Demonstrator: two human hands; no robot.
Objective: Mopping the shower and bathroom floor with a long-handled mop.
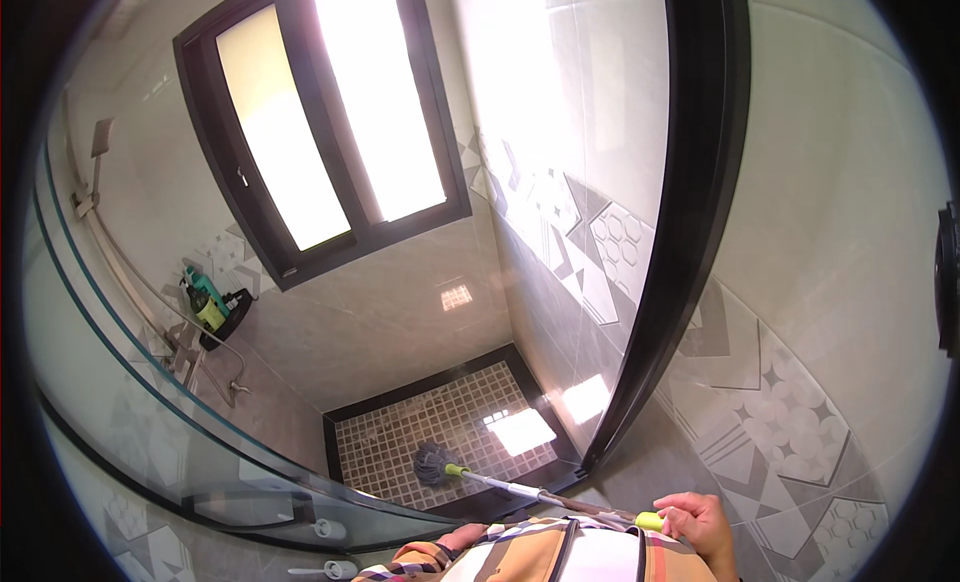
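A mop (515, 489) with a white and grey pole reaches from my body down into the shower stall. Its dark grey string head (433, 465) rests on the small-tiled shower floor (385, 437). My right hand (697, 527) is closed around the lime-green end of the pole, at the lower right. At the bottom centre, beside the lower edge of the glass door, my left hand (463, 537) shows only in part below an orange plaid sleeve. Its fingers are hidden, so what it touches is unclear.
A black door frame (690, 212) rises on the right, and curved glass panels (150, 382) stand on the left. Bottles (205, 300) sit on a black corner shelf near the shower hose (240, 367). A dark-framed window (340, 122) is ahead. A raised black sill borders the shower floor.
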